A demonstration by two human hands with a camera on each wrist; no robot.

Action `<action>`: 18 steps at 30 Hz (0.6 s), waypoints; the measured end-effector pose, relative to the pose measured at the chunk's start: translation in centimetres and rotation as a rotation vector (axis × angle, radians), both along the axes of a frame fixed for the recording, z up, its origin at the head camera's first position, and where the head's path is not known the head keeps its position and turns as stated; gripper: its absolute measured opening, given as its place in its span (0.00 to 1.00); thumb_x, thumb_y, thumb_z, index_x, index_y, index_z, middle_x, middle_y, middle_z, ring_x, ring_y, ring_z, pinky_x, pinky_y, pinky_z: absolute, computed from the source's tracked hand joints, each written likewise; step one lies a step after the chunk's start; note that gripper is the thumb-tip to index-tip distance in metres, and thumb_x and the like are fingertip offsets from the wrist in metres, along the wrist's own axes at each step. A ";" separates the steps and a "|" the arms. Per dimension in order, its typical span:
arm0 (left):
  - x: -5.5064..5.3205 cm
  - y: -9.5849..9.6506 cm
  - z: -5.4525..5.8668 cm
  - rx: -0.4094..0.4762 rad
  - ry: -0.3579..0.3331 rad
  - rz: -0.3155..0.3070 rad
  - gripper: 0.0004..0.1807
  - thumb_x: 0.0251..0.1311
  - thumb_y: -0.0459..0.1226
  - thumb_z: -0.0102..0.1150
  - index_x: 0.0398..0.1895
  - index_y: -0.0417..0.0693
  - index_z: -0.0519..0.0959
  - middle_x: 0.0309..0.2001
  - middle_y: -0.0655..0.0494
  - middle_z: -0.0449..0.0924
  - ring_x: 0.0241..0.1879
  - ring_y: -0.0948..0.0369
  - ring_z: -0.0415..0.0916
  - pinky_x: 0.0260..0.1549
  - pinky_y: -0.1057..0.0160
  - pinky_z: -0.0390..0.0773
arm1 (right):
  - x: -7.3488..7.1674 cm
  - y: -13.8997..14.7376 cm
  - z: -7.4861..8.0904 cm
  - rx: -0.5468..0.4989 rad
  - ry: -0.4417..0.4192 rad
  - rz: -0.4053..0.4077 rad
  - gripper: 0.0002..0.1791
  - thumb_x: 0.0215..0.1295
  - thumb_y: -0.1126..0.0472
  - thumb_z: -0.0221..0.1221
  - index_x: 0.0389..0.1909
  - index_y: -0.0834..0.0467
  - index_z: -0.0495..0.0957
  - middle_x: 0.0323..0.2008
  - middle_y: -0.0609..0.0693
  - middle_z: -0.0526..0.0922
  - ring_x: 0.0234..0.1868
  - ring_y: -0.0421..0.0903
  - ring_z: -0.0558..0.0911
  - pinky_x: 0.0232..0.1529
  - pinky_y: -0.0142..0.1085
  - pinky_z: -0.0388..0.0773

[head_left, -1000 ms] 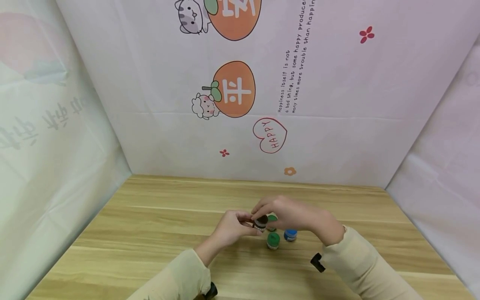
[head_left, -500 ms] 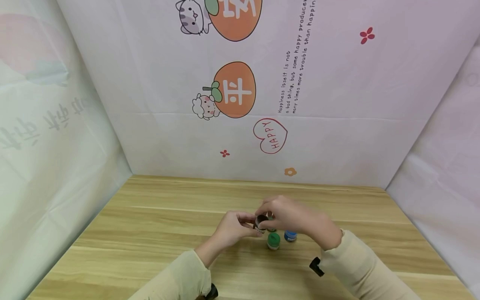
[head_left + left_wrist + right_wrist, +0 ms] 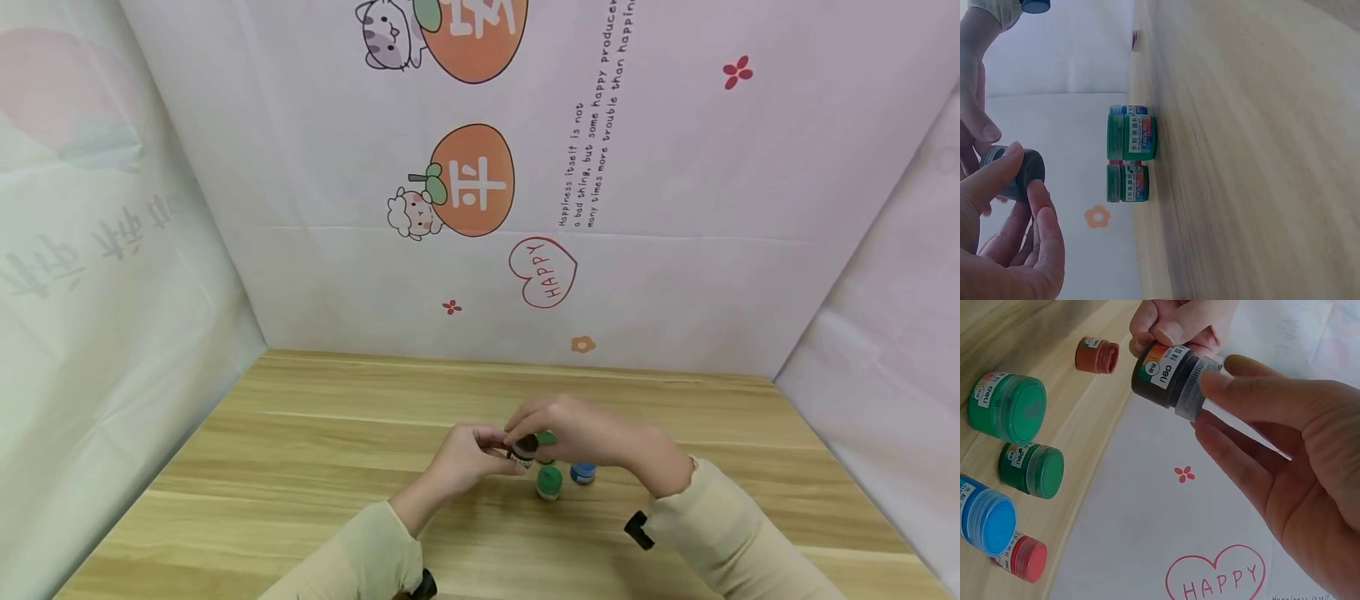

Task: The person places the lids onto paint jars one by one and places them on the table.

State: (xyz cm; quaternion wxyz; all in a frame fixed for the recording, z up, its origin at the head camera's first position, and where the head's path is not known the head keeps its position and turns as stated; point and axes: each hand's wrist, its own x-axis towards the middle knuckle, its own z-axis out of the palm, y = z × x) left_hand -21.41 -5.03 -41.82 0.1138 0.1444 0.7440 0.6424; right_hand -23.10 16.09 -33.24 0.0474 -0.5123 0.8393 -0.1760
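A small dark paint jar (image 3: 1159,372) with a clear ridged lid (image 3: 1194,387) is held in the air above the table. My left hand (image 3: 461,460) grips the jar's body, thumb on one side and fingers on the other, as the left wrist view shows. From the far side, my right hand (image 3: 581,429) pinches the lid between thumb and fingers. The lid sits on the jar, which is tilted in the right wrist view. Close beneath the hands stand two green paint jars (image 3: 1007,406) and a blue paint jar (image 3: 988,519).
Red paint jars also stand on the wooden table (image 3: 315,467): one (image 3: 1029,557) beside the blue jar, and a darker red one (image 3: 1097,355) apart from the group. A printed white sheet (image 3: 360,292) rises behind the table's far edge, with white sheets at both sides.
Half a second ago my right hand was turned, with its thumb across the jar's front; now it has turned back to about its earlier pose. My left hand keeps its grip on the jar.
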 end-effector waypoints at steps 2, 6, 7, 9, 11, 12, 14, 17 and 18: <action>0.0 0.1 0.1 -0.002 -0.004 -0.005 0.17 0.54 0.31 0.77 0.49 0.39 0.87 0.45 0.50 0.88 0.43 0.58 0.86 0.47 0.58 0.83 | 0.0 0.1 0.0 0.010 -0.018 0.013 0.17 0.63 0.75 0.66 0.52 0.60 0.87 0.53 0.50 0.85 0.53 0.44 0.84 0.47 0.29 0.81; 0.0 0.2 0.1 -0.008 -0.010 0.003 0.19 0.54 0.31 0.77 0.50 0.39 0.87 0.46 0.50 0.88 0.43 0.57 0.86 0.48 0.57 0.83 | 0.0 0.1 0.0 0.010 -0.033 -0.012 0.15 0.64 0.73 0.67 0.52 0.62 0.87 0.50 0.50 0.86 0.49 0.42 0.84 0.44 0.30 0.82; -0.1 0.2 0.1 -0.011 -0.007 0.008 0.19 0.54 0.31 0.77 0.50 0.39 0.87 0.46 0.50 0.88 0.43 0.57 0.86 0.47 0.57 0.83 | 0.0 0.1 0.0 0.006 -0.034 -0.023 0.15 0.65 0.72 0.68 0.52 0.62 0.87 0.49 0.50 0.86 0.47 0.41 0.84 0.42 0.30 0.82; -0.1 0.3 0.0 -0.012 -0.004 0.015 0.19 0.53 0.31 0.77 0.50 0.38 0.87 0.45 0.50 0.88 0.42 0.57 0.86 0.47 0.58 0.83 | 0.0 0.0 -0.1 -0.010 -0.034 -0.044 0.13 0.65 0.69 0.69 0.51 0.63 0.87 0.45 0.49 0.86 0.42 0.38 0.84 0.39 0.30 0.82; -0.1 0.5 -0.1 -0.011 -0.002 0.014 0.19 0.52 0.30 0.78 0.49 0.39 0.87 0.44 0.50 0.88 0.42 0.58 0.86 0.46 0.59 0.83 | 0.0 0.0 -0.3 -0.022 -0.040 -0.071 0.11 0.66 0.65 0.69 0.47 0.62 0.88 0.39 0.46 0.85 0.35 0.34 0.81 0.34 0.28 0.80; 0.0 0.6 -0.1 -0.007 -0.006 0.010 0.18 0.52 0.30 0.78 0.49 0.39 0.87 0.44 0.50 0.88 0.41 0.58 0.86 0.45 0.59 0.83 | -0.1 -0.1 -0.4 -0.026 -0.042 -0.083 0.09 0.66 0.64 0.69 0.45 0.62 0.88 0.36 0.44 0.84 0.32 0.33 0.79 0.31 0.28 0.79; 0.0 0.7 -0.2 -0.001 -0.012 0.000 0.18 0.52 0.30 0.78 0.48 0.39 0.87 0.43 0.50 0.88 0.41 0.58 0.86 0.45 0.60 0.83 | -0.1 -0.1 -0.5 -0.028 -0.049 -0.104 0.07 0.68 0.61 0.68 0.42 0.61 0.88 0.32 0.41 0.83 0.28 0.32 0.76 0.28 0.27 0.77; 0.1 0.8 -0.3 -0.004 -0.020 -0.008 0.18 0.53 0.31 0.78 0.49 0.40 0.87 0.44 0.51 0.88 0.41 0.59 0.86 0.45 0.60 0.83 | -0.2 0.0 -0.7 -0.020 -0.053 -0.133 0.10 0.69 0.57 0.68 0.42 0.60 0.88 0.32 0.42 0.84 0.28 0.34 0.77 0.29 0.29 0.78; 0.1 0.8 -0.3 -0.010 -0.019 -0.007 0.18 0.53 0.31 0.78 0.49 0.40 0.87 0.44 0.52 0.88 0.41 0.59 0.86 0.46 0.60 0.83 | -0.2 0.2 -0.7 -0.017 -0.054 -0.138 0.11 0.69 0.57 0.68 0.44 0.60 0.88 0.35 0.43 0.86 0.30 0.36 0.80 0.31 0.30 0.79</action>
